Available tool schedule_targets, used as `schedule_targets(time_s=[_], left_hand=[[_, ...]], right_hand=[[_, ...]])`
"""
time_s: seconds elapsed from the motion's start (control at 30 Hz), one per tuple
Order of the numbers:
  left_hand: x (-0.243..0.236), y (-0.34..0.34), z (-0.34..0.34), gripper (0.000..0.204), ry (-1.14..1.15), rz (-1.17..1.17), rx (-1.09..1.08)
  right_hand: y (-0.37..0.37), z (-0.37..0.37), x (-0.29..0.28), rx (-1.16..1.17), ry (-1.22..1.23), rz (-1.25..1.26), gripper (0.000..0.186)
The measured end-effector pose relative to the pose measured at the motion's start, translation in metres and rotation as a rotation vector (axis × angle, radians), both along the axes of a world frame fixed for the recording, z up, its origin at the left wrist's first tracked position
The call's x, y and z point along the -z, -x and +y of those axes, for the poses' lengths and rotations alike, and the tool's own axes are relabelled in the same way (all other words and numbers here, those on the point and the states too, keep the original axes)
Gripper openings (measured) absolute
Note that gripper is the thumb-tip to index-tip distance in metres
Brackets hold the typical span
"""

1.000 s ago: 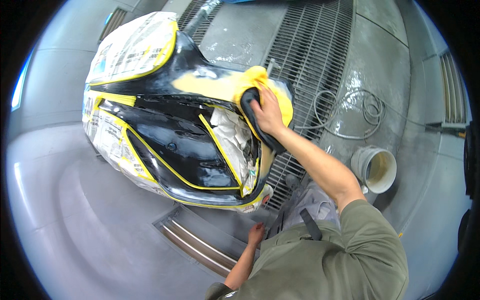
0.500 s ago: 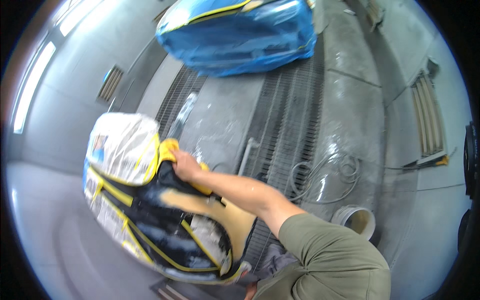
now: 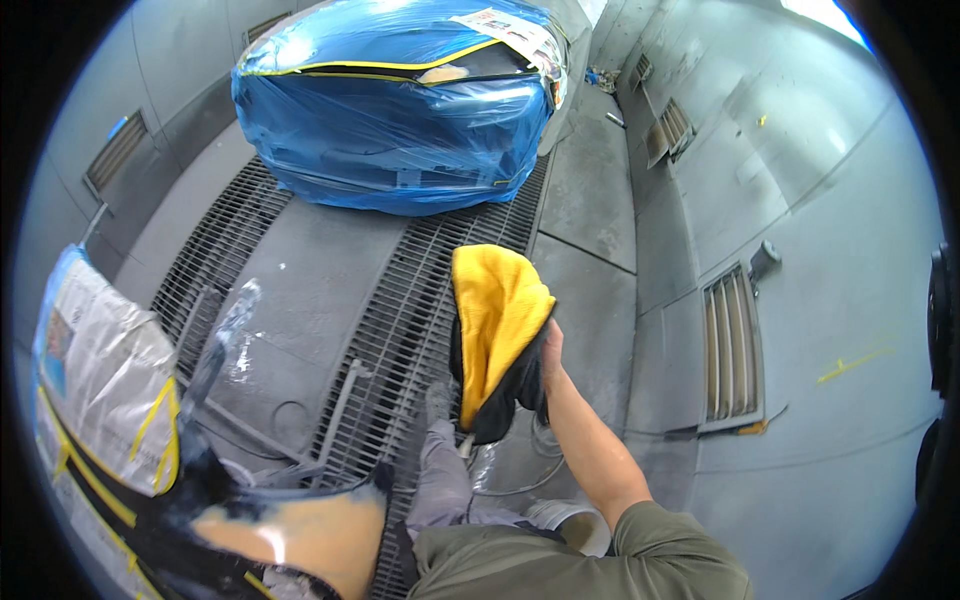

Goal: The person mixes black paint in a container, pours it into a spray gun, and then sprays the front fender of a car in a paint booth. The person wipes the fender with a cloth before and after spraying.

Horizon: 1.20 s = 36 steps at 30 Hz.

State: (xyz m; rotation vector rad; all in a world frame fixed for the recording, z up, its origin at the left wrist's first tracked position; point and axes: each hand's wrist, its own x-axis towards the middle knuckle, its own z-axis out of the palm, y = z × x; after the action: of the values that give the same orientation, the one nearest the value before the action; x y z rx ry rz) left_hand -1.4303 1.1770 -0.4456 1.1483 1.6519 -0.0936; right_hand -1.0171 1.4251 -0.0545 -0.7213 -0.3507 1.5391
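Note:
My right hand (image 3: 552,352) is raised in front of me at the centre, gripping a yellow towel with a dark backing (image 3: 492,315). The cloth hangs folded from the hand, its yellow face outward, and hides most of the fingers. To the left, apart from the towel, is a black car body part (image 3: 195,515) with a smooth tan patch (image 3: 325,540) on it. White printed sheeting (image 3: 110,330) and yellow tape (image 3: 105,500) cover portions of that part. My left hand is out of view.
A vehicle wrapped in blue plastic (image 3: 390,145) stands ahead. Metal floor grates (image 3: 395,290) run toward it. Near my legs are a white bucket (image 3: 590,530) and a coiled hose (image 3: 520,490). A louvred vent (image 3: 730,345) is set in the right grey wall.
My right hand has lifted the towel off the black body part and carried it right. The view has swung right, putting the body part at the lower left.

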Motion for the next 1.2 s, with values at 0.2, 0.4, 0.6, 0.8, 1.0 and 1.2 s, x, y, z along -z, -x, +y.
schedule_targets(time_s=[0.2, 0.4, 0.6, 0.8, 1.0, 1.2], left_hand=[[0.034, -0.085, 0.147, 0.037, 0.061, -0.021, -0.038], [-0.007, -0.136, 0.249, 0.036, 0.022, -0.048, -0.144], [-0.039, -0.165, 0.319, 0.035, -0.014, -0.053, -0.306], [-0.035, -0.234, 0.387, 0.034, -0.026, 0.001, -0.475], [-0.086, -0.347, 0.443, 0.033, -0.018, 0.076, -0.629], [-0.132, -0.402, 0.494, 0.032, 0.003, 0.099, -0.733]], right_hand=[[-0.039, 0.141, 0.06, -0.185, -0.093, 0.516, 0.064], [-0.106, 0.284, 0.05, -0.123, 0.027, 0.498, 0.065], [-0.228, 0.418, 0.012, 0.183, -0.034, 0.059, 0.066], [-0.386, 0.627, 0.01, 0.362, -0.171, -0.291, 0.059], [-0.5, 0.863, -0.021, 0.416, -0.558, -1.24, 0.044], [-0.449, 0.96, -0.029, 0.22, -0.521, -2.323, 0.067]])
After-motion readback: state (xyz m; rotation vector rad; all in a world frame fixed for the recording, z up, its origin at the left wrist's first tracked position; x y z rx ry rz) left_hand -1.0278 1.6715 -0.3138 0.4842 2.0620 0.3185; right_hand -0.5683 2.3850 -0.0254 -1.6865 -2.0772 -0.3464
